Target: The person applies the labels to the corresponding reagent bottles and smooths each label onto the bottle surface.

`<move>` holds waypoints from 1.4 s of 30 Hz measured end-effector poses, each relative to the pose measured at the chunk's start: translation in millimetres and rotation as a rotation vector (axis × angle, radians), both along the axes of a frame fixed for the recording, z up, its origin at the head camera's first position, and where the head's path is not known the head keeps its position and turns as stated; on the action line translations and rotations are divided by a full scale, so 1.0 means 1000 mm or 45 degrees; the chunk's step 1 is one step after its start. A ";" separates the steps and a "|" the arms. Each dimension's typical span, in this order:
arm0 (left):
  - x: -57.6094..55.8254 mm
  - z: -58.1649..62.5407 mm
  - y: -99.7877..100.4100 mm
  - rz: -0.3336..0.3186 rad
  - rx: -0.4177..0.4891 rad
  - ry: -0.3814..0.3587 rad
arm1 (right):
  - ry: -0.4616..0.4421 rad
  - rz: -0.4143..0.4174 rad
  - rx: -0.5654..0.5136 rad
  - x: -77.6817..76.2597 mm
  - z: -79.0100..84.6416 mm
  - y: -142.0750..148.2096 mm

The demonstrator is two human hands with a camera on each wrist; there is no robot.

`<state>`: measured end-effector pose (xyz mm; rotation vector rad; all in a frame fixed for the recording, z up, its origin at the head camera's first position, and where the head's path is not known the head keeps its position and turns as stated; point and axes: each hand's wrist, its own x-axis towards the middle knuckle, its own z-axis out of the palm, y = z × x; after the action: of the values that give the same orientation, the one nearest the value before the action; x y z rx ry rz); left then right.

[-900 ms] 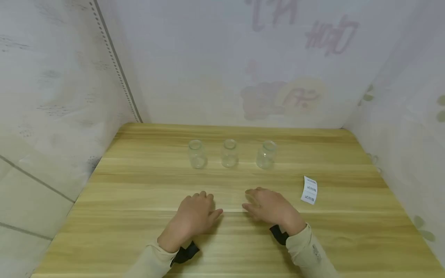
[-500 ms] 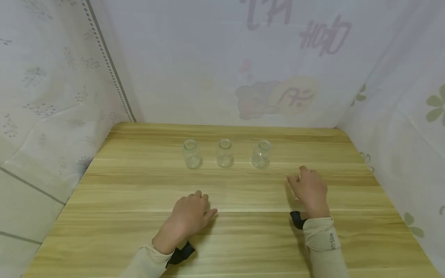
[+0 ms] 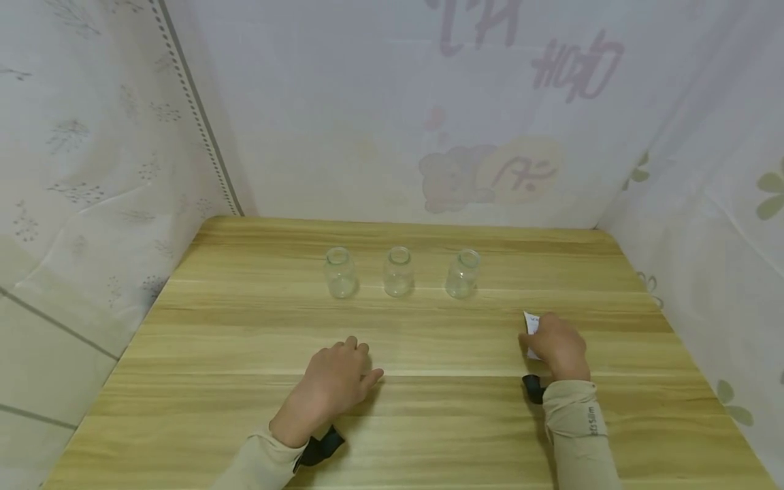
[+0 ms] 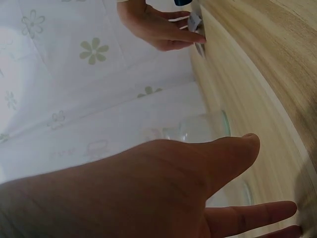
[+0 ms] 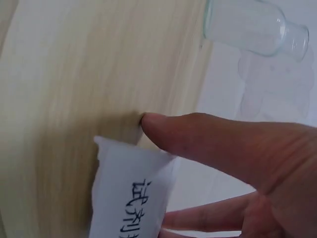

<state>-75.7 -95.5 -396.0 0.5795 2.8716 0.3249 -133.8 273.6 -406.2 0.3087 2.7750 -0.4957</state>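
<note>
Okay, thumb and fingers of the right hand [image 3: 557,345] close narrowly on a paper strip [image 5: 121,191], thumb by one edge, fingers behind; how firm the pinch is, can't tell. Strip sits right of the middle jar [image 3: 399,273] and nearer the person, partly hidden by the hand, handwritten characters showing; whether it is fully off the table [image 3: 429,435], unclear. Main risk, as judged: a thin, bendy strip held near one edge could slip, crease or tear, since one hand alone controls it. Squeezing harder would likely fold it; a loose pinch could drop it. If it has a sticky back (not visible), it could cling to skin or itself. Left hand [image 3: 333,378] is nearer the person than the middle jar, and left of it, fingers relaxed, thumb apart, holding nothing, so it gives no support. Further out, left jar [image 3: 340,275] and right jar [image 3: 462,275] stand upright on either side of the middle jar, apart from it. Right jar looks most exposed: a low sweep from the right hand or its black wrist band [image 3: 534,390] toward the middle jar could knock it over. Clear glass, easy to misjudge its edge; tipped, it may roll into its neighbour.
</note>
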 end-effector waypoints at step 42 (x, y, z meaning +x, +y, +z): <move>0.035 0.088 -0.002 0.141 1.450 0.143 | 0.696 0.708 -1.195 0.085 0.106 -0.155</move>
<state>-40.4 -97.9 -308.5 0.5690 2.5530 2.0193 -49.0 118.4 -300.1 -0.8846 2.5114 -1.7813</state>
